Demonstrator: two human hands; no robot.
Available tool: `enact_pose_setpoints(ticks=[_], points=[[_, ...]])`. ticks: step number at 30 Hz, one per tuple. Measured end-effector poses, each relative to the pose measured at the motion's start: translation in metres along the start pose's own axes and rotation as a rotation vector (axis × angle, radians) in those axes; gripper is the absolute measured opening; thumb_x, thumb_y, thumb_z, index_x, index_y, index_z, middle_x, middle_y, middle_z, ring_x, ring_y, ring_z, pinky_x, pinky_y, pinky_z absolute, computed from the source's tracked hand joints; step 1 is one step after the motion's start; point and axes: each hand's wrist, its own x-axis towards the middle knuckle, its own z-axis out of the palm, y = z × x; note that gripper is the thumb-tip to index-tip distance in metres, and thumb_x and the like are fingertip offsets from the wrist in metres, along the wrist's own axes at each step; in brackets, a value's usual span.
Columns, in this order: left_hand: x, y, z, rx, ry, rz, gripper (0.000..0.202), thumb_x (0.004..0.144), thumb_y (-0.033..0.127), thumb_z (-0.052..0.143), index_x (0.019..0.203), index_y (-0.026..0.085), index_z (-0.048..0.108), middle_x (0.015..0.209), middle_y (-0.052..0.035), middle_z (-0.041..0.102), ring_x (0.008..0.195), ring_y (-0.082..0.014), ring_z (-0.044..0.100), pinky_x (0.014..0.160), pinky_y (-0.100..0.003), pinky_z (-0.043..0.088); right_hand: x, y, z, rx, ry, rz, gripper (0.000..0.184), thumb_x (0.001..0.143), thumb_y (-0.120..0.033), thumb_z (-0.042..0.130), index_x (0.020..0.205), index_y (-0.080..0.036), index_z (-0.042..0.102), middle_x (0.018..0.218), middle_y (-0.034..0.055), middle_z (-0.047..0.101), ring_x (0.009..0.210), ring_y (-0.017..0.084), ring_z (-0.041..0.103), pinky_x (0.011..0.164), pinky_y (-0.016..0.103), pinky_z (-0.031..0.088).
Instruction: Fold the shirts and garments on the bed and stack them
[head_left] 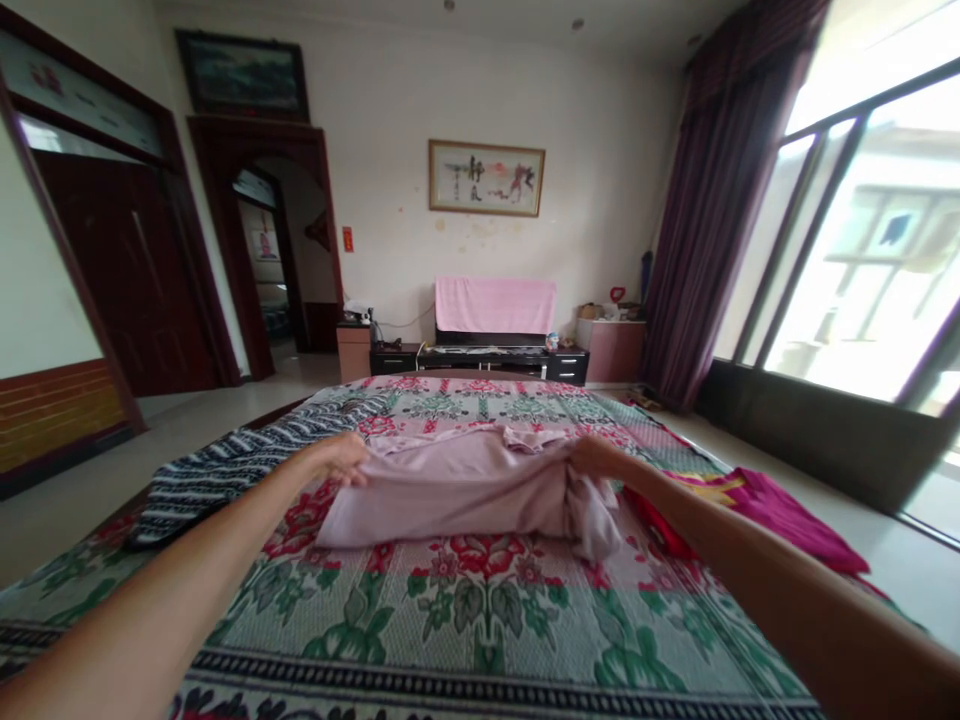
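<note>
A pale pink shirt [457, 495] is stretched sideways across the middle of a flower-patterned bedspread [480, 620]. My left hand [341, 458] grips its left upper edge, fingers closed on the cloth. On the other side, my right hand [596, 457] clutches the shirt's right upper edge. Some fabric bunches and hangs below the right hand. The shirt's lower edge rests on the bedspread, while the far edge, with what looks like a collar, lies between the hands.
Black-and-white patterned clothing [247, 465] lies to the left. A folded magenta garment [795, 520] with yellow and red parts lies at the right. Beyond the bed stands a black TV cabinet [499, 362], with a pink cloth [495, 305] over the screen. Purple curtains [694, 230] hang beside the window.
</note>
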Motion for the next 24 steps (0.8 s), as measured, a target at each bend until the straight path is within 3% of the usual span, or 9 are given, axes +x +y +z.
enact_pose_setpoints(ticks=[3, 4, 5, 7, 9, 12, 16, 21, 24], points=[[0.041, 0.068, -0.036, -0.026, 0.379, 0.123, 0.025, 0.082, 0.019, 0.044, 0.1, 0.009, 0.058, 0.097, -0.0149, 0.066, 0.091, -0.0242, 0.063, 0.072, -0.03, 0.045, 0.071, -0.049, -0.022, 0.054, 0.345, 0.005, 0.034, 0.092, -0.037, 0.047, 0.104, -0.008, 0.061, 0.106, 0.0065, 0.061, 0.091, 0.015, 0.06, 0.083, 0.033, 0.049], [0.051, 0.087, -0.05, -0.072, 0.681, 0.256, 0.026, 0.083, 0.021, 0.045, 0.102, 0.008, 0.059, 0.1, -0.0148, 0.066, 0.095, -0.0241, 0.061, 0.076, -0.031, 0.044, 0.09, -0.065, -0.035, 0.075, 0.455, -0.009, 0.035, 0.094, -0.036, 0.042, 0.114, -0.01, 0.056, 0.113, 0.0073, 0.057, 0.1, 0.017, 0.058, 0.088, 0.038, 0.047], [0.058, 0.102, -0.064, -0.115, 0.89, 0.372, 0.029, 0.084, 0.023, 0.046, 0.104, 0.008, 0.058, 0.102, -0.0141, 0.065, 0.097, -0.0237, 0.06, 0.08, -0.031, 0.043, 0.105, -0.078, -0.049, 0.098, 0.547, -0.038, 0.034, 0.095, -0.033, 0.04, 0.119, -0.012, 0.053, 0.115, 0.0078, 0.056, 0.105, 0.019, 0.055, 0.09, 0.039, 0.044], [0.065, 0.118, -0.084, -0.158, 1.02, 0.479, 0.03, 0.083, 0.025, 0.048, 0.105, 0.008, 0.059, 0.098, -0.0115, 0.066, 0.094, -0.0216, 0.06, 0.081, -0.029, 0.043, 0.121, -0.094, -0.072, 0.145, 0.669, -0.117, 0.037, 0.094, -0.026, 0.033, 0.12, -0.008, 0.053, 0.112, 0.0087, 0.059, 0.107, 0.02, 0.053, 0.09, 0.035, 0.04], [0.065, 0.116, -0.09, -0.16, 1.004, 0.496, 0.031, 0.082, 0.026, 0.048, 0.104, 0.009, 0.061, 0.096, -0.0096, 0.067, 0.091, -0.0205, 0.06, 0.079, -0.027, 0.043, 0.123, -0.096, -0.083, 0.183, 0.722, -0.19, 0.039, 0.089, -0.023, 0.036, 0.119, -0.006, 0.054, 0.108, 0.0093, 0.062, 0.102, 0.02, 0.054, 0.088, 0.033, 0.038], [0.064, 0.092, -0.074, -0.127, 0.928, 0.456, 0.031, 0.081, 0.028, 0.049, 0.104, 0.012, 0.062, 0.094, -0.0084, 0.068, 0.091, -0.0215, 0.061, 0.078, -0.026, 0.043, 0.109, -0.073, -0.071, 0.205, 0.726, -0.254, 0.035, 0.083, -0.02, 0.044, 0.112, -0.01, 0.059, 0.104, 0.0083, 0.065, 0.095, 0.018, 0.056, 0.086, 0.03, 0.04], [0.062, 0.042, -0.027, -0.033, 0.758, 0.391, 0.028, 0.081, 0.03, 0.048, 0.1, 0.017, 0.063, 0.092, -0.0062, 0.069, 0.09, -0.0216, 0.062, 0.075, -0.025, 0.043, 0.081, -0.015, -0.016, 0.123, 0.632, -0.289, 0.033, 0.075, -0.018, 0.05, 0.105, -0.016, 0.062, 0.104, 0.008, 0.065, 0.094, 0.02, 0.057, 0.084, 0.028, 0.041], [0.057, -0.041, 0.036, 0.119, 0.513, 0.287, 0.024, 0.08, 0.031, 0.045, 0.091, 0.02, 0.064, 0.083, -0.0044, 0.07, 0.082, -0.0204, 0.064, 0.071, -0.024, 0.043, 0.028, 0.059, 0.057, -0.058, 0.279, -0.302, 0.03, 0.072, -0.021, 0.055, 0.101, -0.018, 0.062, 0.1, 0.0074, 0.063, 0.088, 0.02, 0.058, 0.078, 0.028, 0.043], [0.051, -0.083, 0.06, 0.185, 0.409, 0.259, 0.02, 0.08, 0.028, 0.045, 0.084, 0.022, 0.063, 0.084, -0.004, 0.07, 0.084, -0.0198, 0.065, 0.072, -0.023, 0.043, -0.003, 0.084, 0.083, -0.09, 0.143, -0.305, 0.028, 0.074, -0.014, 0.049, 0.097, -0.02, 0.063, 0.098, 0.0065, 0.063, 0.089, 0.02, 0.058, 0.079, 0.027, 0.042]])
